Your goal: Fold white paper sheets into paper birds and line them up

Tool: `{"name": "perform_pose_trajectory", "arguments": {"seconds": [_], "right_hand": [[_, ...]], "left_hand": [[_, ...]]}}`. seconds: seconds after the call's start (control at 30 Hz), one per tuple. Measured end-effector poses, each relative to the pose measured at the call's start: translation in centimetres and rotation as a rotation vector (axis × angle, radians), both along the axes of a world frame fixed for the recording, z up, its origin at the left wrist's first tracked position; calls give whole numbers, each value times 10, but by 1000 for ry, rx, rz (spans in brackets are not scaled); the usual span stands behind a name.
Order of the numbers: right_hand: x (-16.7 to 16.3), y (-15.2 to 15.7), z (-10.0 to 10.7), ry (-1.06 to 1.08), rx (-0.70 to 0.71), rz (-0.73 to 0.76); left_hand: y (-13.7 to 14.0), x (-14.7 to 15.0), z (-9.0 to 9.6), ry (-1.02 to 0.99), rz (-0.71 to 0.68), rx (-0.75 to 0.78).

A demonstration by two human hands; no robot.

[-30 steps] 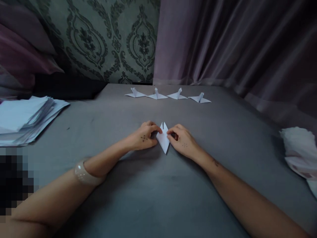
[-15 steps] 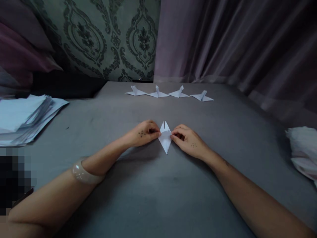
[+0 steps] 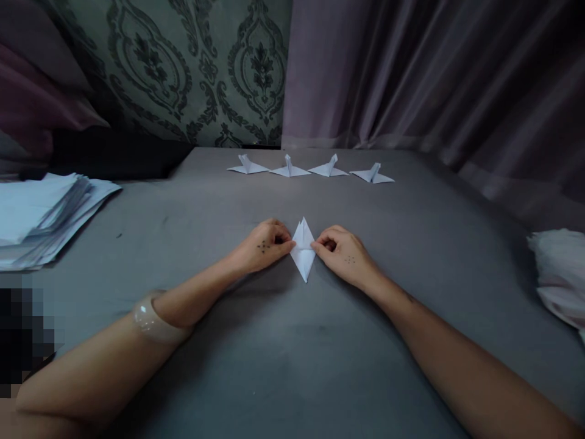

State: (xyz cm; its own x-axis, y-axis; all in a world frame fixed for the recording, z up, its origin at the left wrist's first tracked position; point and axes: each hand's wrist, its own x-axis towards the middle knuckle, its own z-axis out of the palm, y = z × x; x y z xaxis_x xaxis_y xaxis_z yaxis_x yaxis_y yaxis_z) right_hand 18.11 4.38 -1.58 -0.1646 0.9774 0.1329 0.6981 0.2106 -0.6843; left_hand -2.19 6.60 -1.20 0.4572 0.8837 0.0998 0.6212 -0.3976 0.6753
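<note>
A small white folded paper (image 3: 303,256), diamond-shaped with a crease across its middle, lies on the grey surface between my hands. Its upper end is pointed, with a narrow second tip just left of the main one. My left hand (image 3: 269,245) pinches the paper's left corner between thumb and fingers. On the opposite side, my right hand (image 3: 343,251) pinches the right corner in the same way. The fingers of both hands are curled in. A pale bangle (image 3: 158,320) circles my left forearm.
Several white folded paper birds (image 3: 289,167) stand in a row at the far edge of the grey-covered surface (image 3: 283,360). A stack of white paper sheets (image 3: 59,213) lies at the left. A crumpled whitish bundle (image 3: 560,274) sits at the right edge. Purple curtains (image 3: 365,73) hang behind.
The paper's upper end showed two separate points with a slit; now one wide flap covers most of it and a horizontal crease shows. Both hands keep hold of the side corners.
</note>
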Motion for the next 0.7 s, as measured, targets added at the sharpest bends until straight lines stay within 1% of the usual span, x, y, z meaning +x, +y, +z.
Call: {"name": "perform_pose_trajectory", "arguments": {"seconds": [0.1, 0.27, 0.63, 0.7], "right_hand": [[-1, 2, 2, -7, -15, -23], [-3, 4, 5, -26, -54, -55], [-5, 2, -4, -72, 27, -17], [-5, 1, -5, -79, 52, -15]], "left_hand": [[1, 0, 1, 10, -18, -16], [1, 1, 3, 38, 0, -15], [3, 2, -5, 64, 15, -3], [1, 1, -7, 69, 26, 36]]}}
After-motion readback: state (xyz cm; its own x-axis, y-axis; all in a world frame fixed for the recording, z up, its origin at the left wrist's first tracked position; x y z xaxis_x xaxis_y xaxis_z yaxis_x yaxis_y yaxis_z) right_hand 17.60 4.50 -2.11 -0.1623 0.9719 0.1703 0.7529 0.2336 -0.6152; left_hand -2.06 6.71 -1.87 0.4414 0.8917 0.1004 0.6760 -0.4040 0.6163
